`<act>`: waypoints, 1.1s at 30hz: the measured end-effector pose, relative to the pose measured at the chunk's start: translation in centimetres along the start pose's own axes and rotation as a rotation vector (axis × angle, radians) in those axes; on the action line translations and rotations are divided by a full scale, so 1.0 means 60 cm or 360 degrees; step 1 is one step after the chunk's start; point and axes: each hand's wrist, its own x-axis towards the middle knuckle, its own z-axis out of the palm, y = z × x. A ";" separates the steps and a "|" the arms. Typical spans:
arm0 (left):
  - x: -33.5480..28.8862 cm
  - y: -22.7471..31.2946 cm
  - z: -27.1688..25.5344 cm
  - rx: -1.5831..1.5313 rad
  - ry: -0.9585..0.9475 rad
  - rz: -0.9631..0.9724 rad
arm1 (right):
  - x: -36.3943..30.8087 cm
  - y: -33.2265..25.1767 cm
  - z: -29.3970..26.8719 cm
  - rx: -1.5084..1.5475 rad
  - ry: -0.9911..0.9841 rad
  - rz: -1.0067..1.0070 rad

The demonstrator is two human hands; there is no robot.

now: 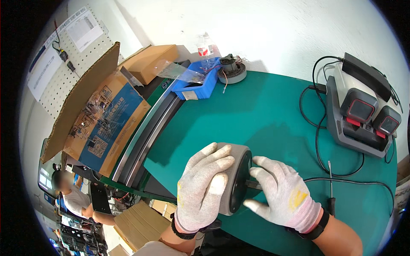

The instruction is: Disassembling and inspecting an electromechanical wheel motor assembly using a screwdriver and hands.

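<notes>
A grey drum-shaped part (pixel 230 179), perhaps a wheel or motor, is tilted on its side above the green mat, its black round face turned right. My left hand (pixel 203 183), in a white knitted glove, is wrapped over its left side and top. A short metal shaft (pixel 254 184) sticks out from the black face. My gloved right hand (pixel 282 192) curls around this shaft, its fingertips close to the black face and its thumb lower down. The palm hides the shaft's far end. A screwdriver (pixel 331 205) with a black handle lies right of my right hand.
A battery charger (pixel 363 115) with black cables stands at the right. At the back are a blue bin (pixel 198 83), a round motor part with wires (pixel 232 74) and cardboard boxes (pixel 106 123). Metal rails (pixel 147 141) edge the green mat (pixel 273 98). A person (pixel 77 198) sits at far left.
</notes>
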 end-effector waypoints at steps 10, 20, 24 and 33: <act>0.003 -0.024 -0.001 -0.0144 -0.0061 0.0044 | -0.007 0.012 0.006 -0.0250 -0.0274 0.0039; -0.058 0.027 -0.014 0.0476 0.0160 0.0208 | -0.015 0.009 0.009 -0.0308 -0.0289 0.0081; -0.088 0.022 -0.003 0.0464 -0.0011 0.0242 | -0.019 0.008 0.008 -0.0255 -0.0213 0.0071; 0.111 -0.033 0.020 0.0767 0.0037 0.0493 | -0.022 0.024 -0.015 -0.0407 0.0128 0.0244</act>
